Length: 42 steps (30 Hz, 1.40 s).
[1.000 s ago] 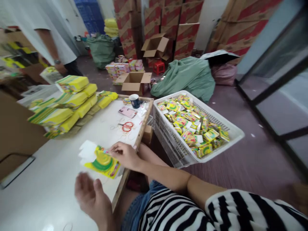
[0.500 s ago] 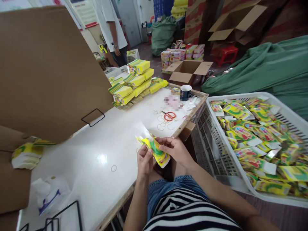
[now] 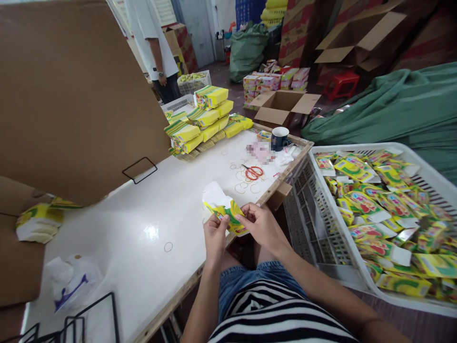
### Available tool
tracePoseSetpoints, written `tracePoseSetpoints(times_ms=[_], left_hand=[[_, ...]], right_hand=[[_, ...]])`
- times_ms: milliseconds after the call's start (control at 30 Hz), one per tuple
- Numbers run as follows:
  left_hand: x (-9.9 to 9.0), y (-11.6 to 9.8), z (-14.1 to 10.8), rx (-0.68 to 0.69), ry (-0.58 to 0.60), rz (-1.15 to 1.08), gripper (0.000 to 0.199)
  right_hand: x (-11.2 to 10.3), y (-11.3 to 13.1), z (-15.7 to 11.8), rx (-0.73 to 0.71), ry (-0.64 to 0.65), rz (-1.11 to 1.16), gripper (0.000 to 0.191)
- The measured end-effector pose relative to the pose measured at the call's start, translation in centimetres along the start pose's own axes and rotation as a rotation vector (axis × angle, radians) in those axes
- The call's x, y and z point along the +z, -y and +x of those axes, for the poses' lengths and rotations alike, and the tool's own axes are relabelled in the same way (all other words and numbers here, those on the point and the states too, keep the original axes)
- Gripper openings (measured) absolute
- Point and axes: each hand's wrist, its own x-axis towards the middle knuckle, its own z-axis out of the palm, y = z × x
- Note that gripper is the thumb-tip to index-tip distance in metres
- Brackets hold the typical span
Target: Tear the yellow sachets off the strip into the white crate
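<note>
Small carton: A yellow and green printed carton (image 3: 230, 212) was held over the near edge of the white worktop (image 3: 132, 257), its white flap pointing up and away; fingers covered part of its printing.
Left hand: The left hand (image 3: 215, 233) pinched the carton's left side between thumb and fingers; the curled fingertips were partly hidden.
Right hand: The right hand (image 3: 264, 226) pinched its right side, thumb on the print, some fingertips tucked out of sight.
Worktop, far end: Stacked yellow packs (image 3: 210, 116) stood near a dark mug (image 3: 279, 139), with red-handled scissors (image 3: 253, 172) and thin loops nearer. A pink item (image 3: 260, 151) beside the mug was blurred into squares, too masked to identify.
Worktop, left: A clear plastic bag (image 3: 76, 281) lay near black wire frames cut off at the bottom; its contents were unclear. A large brown cardboard sheet (image 3: 78, 95) hid what was behind it.
White basket: To the right, a basket (image 3: 357, 267) was heaped with similar cartons (image 3: 367, 205), many overlapping.
Background: A person (image 3: 153, 47) in a white shirt stood beyond, head out of view.
</note>
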Motion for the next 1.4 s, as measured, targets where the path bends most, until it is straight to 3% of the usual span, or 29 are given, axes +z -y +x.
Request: tracePoseSetpoints(times_ms=[133,267,367,467,633,900,1000,1100,1167,1300,1400], left_hand=[[0.2,-0.8,-0.7,0.058,0.011,0.022,0.053],[-0.5,-2.2,-1.3,0.071,0.181,0.046,0.064],[-1.2,-3.1,-1.4,0.024,0.306,0.037,0.068],[-1.4,-3.7,-1.5,-0.024,0.347,-0.002,0.071],[-1.0,-4.4,-2.0,-0.073,0.383,-0.064,0.072],[-1.2,-4.1,-2.5,-0.132,0.499,-0.068,0.046],[-1.0,-3.6,-2.5,-0.138,0.453,-0.076,0.067],[-0.8,-3.1,-2.3,-0.146,0.415,-0.099,0.092],[-0.8,-2.9,-2.1,-0.142,0.424,-0.085,0.083],[-0.9,-2.5,-1.6,-0.071,0.387,0.063,0.051],[-0.7,-2.1,-1.4,-0.014,0.330,0.195,0.045]], right_hand=[[-0.5,-0.2,0.2,-0.042,0.017,0.001,0.019],[-1.9,-0.3,0.8,-0.107,0.212,0.114,0.050],[-3.0,-0.3,1.4,-0.096,0.365,0.180,0.053],[-3.6,-0.1,1.9,-0.088,0.459,0.263,0.054],[-3.8,0.3,2.2,-0.078,0.450,0.318,0.055],[-4.6,1.3,2.6,-0.171,0.471,0.077,0.026],[-4.3,1.4,2.8,-0.230,0.406,0.051,0.026],[-3.9,1.0,3.1,-0.169,0.367,0.123,0.031],[-3.8,0.7,3.3,-0.146,0.374,0.130,0.043],[-4.5,0.8,4.0,-0.235,0.368,0.059,0.038],[-4.9,1.1,4.1,-0.110,0.509,0.104,0.037]])
